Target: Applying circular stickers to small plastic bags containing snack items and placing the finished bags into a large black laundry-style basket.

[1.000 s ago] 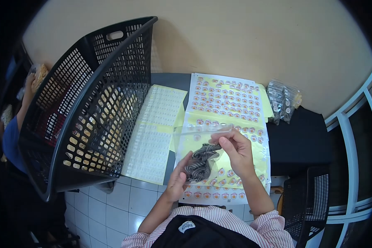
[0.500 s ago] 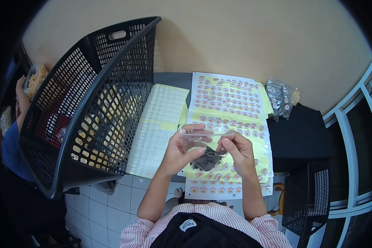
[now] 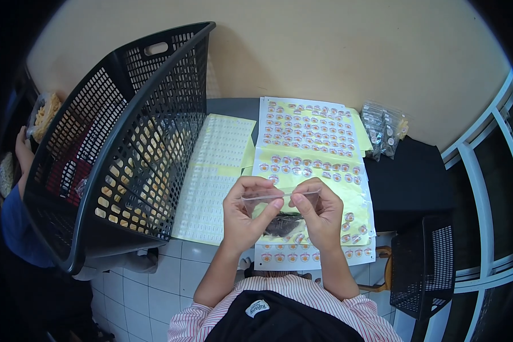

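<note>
Between my hands hangs a clear plastic zip bag (image 3: 283, 226) with dark, thin pieces gathered in its lower part; I cannot make out what they are. My left hand (image 3: 251, 214) pinches the bag's top edge between thumb and fingers. A short way along the same edge, my right hand (image 3: 316, 212) pinches it too, the two thumbs close together. Beneath the bag lie yellow-backed sheets of round orange-and-white stickers (image 3: 308, 137). Left of these is a sheet of small pale labels (image 3: 211, 176).
A tall black perforated basket (image 3: 148, 108) stands at the left, holding packed goods. Filled clear bags (image 3: 382, 130) lie at the table's back right. A black crate (image 3: 422, 265) sits lower right. Beyond the basket, another person's arm (image 3: 24, 151) is near a bag of yellowish food (image 3: 44, 117).
My right hand has shifted up and left along the bag's top edge, closer to my left hand. Both hands now pinch that edge, which is drawn straighter. The other person's arm has moved lower.
</note>
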Motion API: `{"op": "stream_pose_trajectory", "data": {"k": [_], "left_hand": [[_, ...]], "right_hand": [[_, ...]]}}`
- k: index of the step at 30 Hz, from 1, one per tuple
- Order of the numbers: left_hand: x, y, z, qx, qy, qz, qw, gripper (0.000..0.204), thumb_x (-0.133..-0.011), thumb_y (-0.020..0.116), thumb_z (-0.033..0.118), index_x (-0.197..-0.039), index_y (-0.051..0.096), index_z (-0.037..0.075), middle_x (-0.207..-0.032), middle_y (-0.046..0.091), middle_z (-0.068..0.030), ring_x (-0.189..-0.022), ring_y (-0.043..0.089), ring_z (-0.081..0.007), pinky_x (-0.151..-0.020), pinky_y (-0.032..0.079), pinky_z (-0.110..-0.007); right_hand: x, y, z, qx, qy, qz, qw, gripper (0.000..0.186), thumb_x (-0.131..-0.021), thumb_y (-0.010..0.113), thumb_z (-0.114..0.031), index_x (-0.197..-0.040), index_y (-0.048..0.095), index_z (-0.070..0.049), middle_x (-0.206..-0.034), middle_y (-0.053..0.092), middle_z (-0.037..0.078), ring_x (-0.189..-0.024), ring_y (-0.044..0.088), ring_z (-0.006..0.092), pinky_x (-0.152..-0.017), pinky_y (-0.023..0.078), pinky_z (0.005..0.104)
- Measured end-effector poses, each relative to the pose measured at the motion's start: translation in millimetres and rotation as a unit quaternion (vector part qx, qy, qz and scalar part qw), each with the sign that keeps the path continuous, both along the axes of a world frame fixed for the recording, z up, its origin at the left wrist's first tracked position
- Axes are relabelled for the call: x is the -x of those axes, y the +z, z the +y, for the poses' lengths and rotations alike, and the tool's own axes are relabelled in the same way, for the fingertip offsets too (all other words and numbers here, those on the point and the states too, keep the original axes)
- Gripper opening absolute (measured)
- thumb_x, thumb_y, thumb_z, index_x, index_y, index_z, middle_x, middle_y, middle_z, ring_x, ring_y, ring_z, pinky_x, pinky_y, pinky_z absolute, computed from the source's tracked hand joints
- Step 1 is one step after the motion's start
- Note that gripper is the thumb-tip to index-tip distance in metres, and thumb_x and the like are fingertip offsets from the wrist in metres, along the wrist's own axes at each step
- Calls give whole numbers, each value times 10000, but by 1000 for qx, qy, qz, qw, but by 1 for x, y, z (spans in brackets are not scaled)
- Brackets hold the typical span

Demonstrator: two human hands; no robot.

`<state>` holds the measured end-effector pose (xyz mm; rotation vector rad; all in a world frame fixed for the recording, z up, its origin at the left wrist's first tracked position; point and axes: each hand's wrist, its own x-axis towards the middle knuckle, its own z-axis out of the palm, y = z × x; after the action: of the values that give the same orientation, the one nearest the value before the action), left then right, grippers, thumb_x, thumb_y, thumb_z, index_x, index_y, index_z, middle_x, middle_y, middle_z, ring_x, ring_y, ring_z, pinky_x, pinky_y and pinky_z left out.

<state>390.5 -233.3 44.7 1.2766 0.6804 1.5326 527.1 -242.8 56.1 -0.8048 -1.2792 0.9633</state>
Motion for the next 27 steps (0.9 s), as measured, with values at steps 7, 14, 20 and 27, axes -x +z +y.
{"op": "stream_pose_trajectory", "data": {"k": [7, 14, 20, 27], "left_hand": [[4, 5, -2, -11, 26, 37, 999, 338, -704, 652, -33, -1004, 502, 9, -791, 627, -78, -783, 607, -124, -729, 470, -249], [1, 4, -3, -59, 47, 19, 997, 390, -694, 652, -46, -1039, 477, 6, -775, 626, -81, -762, 607, -124, -725, 471, -259], [-1, 1, -4, -67, 49, 4, 997, 390, -693, 645, -53, -1030, 459, 10, -777, 614, -79, -758, 600, -121, -719, 468, -259], [-2, -2, -4, -70, 56, -11, 996, 372, -690, 639, -55, -1002, 450, 14, -767, 606, -76, -744, 589, -115, -706, 463, -257]], "right_hand": [[5, -1, -2, -25, -23, -34, 999, 75, -773, 620, -46, -792, 571, 8, -749, 560, 45, -619, 485, 62, -557, 391, 189], [10, -4, -4, -60, -51, -36, 996, 75, -755, 629, -41, -763, 576, 11, -727, 566, 54, -595, 486, 66, -532, 386, 190], [13, -5, -5, -70, -57, -30, 995, 71, -755, 624, -39, -754, 578, 15, -723, 574, 61, -590, 491, 70, -516, 386, 192], [15, -8, -5, -61, -57, -11, 996, 79, -754, 626, -44, -745, 576, 17, -713, 577, 65, -576, 493, 73, -510, 387, 194]]}}
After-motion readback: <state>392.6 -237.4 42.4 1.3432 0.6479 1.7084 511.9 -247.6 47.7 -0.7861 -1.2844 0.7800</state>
